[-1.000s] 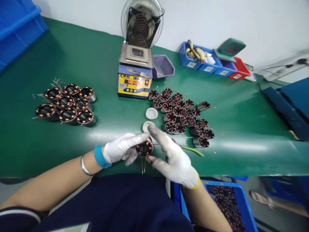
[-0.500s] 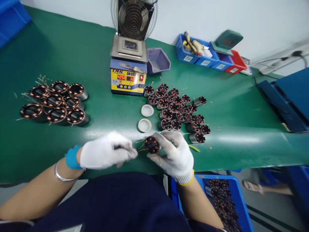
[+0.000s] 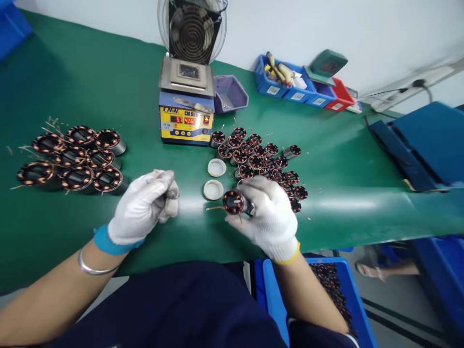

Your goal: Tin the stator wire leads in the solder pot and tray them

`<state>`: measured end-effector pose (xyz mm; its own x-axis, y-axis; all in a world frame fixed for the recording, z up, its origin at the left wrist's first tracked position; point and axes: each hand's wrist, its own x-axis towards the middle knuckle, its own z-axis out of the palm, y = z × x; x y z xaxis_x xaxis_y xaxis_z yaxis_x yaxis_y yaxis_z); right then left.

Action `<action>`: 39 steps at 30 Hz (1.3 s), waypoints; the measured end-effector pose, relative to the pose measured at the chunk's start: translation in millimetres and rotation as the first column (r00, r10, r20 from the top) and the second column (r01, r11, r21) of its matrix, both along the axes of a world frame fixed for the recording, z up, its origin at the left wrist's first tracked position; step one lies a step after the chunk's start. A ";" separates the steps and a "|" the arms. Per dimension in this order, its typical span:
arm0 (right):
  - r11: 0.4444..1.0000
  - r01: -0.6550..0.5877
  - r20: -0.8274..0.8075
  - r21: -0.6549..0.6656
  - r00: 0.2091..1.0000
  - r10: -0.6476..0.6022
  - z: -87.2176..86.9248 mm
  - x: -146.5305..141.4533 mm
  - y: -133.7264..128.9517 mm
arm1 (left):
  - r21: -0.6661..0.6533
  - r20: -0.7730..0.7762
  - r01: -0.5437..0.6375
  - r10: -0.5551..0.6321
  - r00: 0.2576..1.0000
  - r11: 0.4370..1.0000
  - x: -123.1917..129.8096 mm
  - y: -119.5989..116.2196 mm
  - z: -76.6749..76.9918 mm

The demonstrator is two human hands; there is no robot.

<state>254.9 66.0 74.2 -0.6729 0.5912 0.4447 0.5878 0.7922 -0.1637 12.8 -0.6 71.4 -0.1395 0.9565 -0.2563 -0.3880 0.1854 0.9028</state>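
My right hand (image 3: pixel 271 215), in a white knit glove, grips a motor stator (image 3: pixel 233 203) with copper windings round a black core. The stator is tilted toward me, and loose wire ends stick out to its left and below. My left hand (image 3: pixel 147 205), also gloved, hovers over the green bench with its fingers curled together; whatever may be between them is hidden. Two shallow white round dishes (image 3: pixel 216 167) lie just beyond the held stator. Behind my right hand stands a cluster of several similar stators (image 3: pixel 260 151), partly covered by the hand.
More stators (image 3: pixel 77 178) stand grouped at the left. At the back are a heated solder pot (image 3: pixel 186 118) with a digital display, a purple tray (image 3: pixel 231 94) and blue bins (image 3: pixel 270 86) of tools. A blue crate (image 3: pixel 350 265) of stators sits below the bench edge.
My left hand has drawn back to the left and up, away from the stator's wires. My right hand has raised the stator slightly farther from me. The camera view has shifted a little.
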 end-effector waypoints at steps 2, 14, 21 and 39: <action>0.993 0.103 0.128 -0.051 0.987 -0.096 6.8 -3.8 19.7 | -0.125 -0.061 0.072 -0.080 0.995 0.990 7.0 4.3 -9.6; 0.957 0.273 0.728 -0.099 0.676 -0.117 20.9 -55.3 77.1 | -0.171 -0.676 0.446 -0.434 0.596 0.879 27.5 -1.0 -36.1; 0.952 0.287 0.681 -0.107 0.718 -0.140 31.4 -52.0 76.7 | -0.197 -0.730 0.473 -0.450 0.514 0.859 28.9 -2.1 -31.0; 0.957 0.282 0.721 -0.065 0.676 -0.150 33.3 -111.8 45.2 | -0.220 -0.899 0.565 -0.390 0.199 0.795 30.1 -7.4 -29.8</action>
